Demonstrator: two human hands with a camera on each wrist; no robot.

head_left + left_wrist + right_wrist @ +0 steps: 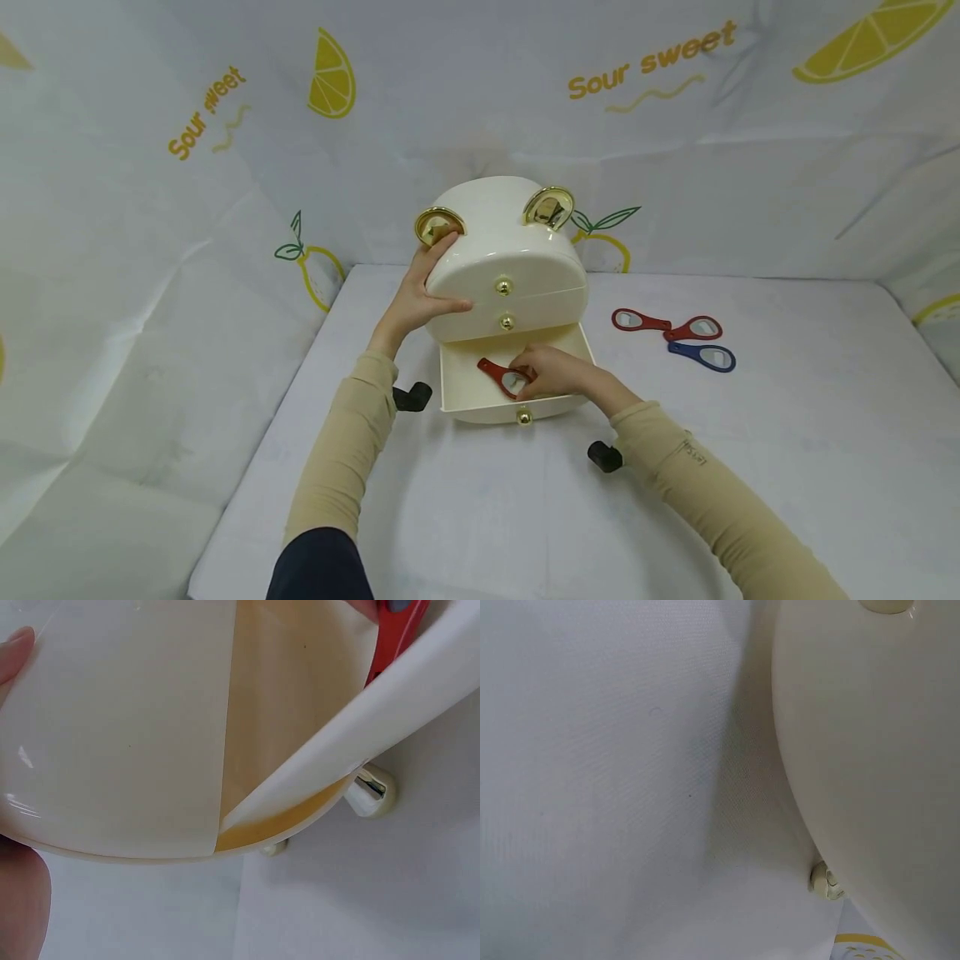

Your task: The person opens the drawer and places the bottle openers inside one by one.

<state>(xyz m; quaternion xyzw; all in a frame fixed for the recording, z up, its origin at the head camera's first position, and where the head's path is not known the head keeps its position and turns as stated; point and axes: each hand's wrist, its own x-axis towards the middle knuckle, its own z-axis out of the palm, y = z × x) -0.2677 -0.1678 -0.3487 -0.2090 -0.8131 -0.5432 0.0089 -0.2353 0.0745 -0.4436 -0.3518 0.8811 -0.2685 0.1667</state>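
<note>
A white bear-shaped drawer box (506, 271) with gold ears stands on the table. Its bottom drawer (459, 379) is pulled out. My left hand (415, 298) holds the box by its left side, thumb across the front and fingers up by the left ear. Inside the drawer lies a red bottle opener (493, 372), handle toward the left. My right hand (551, 371) reaches into the drawer and pinches the opener's round head. In the left wrist view, the red opener (394, 637) shows behind the drawer's front wall. The right wrist view does not show the right hand.
Two more red bottle openers (640, 321) (696, 328) and a blue one (703, 356) lie close together on the white tabletop to the right of the box. Behind the box hangs a lemon-print cloth (480, 100). Gold knobs (523, 416) stick out from the drawer fronts.
</note>
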